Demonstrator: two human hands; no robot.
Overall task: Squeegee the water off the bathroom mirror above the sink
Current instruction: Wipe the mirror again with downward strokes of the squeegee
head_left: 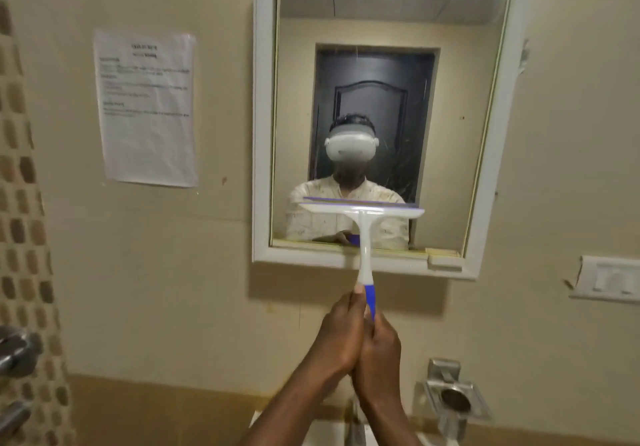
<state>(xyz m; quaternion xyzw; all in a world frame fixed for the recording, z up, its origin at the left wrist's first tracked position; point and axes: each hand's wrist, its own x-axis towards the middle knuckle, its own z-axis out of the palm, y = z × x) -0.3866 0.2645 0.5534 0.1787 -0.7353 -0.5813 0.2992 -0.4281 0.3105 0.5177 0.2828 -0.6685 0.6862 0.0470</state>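
The squeegee (363, 237) is held upright in front of the lower part of the mirror (381, 99), its white blade head lying level across the glass just above the bottom frame rail. Its white stem runs down over that rail to a blue handle. The handle is clasped from both sides: the left hand (341, 336) is wrapped round it with the thumb lying up along the stem, and the right hand (381, 355) is closed on its lower end, the two hands pressed against each other. Each grip is thus clamped on the squeegee.

The mirror is set in a white frame (263, 134) on a cream wall. Fine streaks and specks can be made out on the glass. A person in a pale shirt wearing a white headset is reflected, with a dark door behind.

A printed paper notice (147, 109) is fixed to the wall left of the mirror. A white switch plate (609, 279) is seen at the right edge. Below the hands, part of a white sink (325, 431) and a tap are partly hidden by the forearms. A metal holder (453, 397) is mounted just to the right of them.
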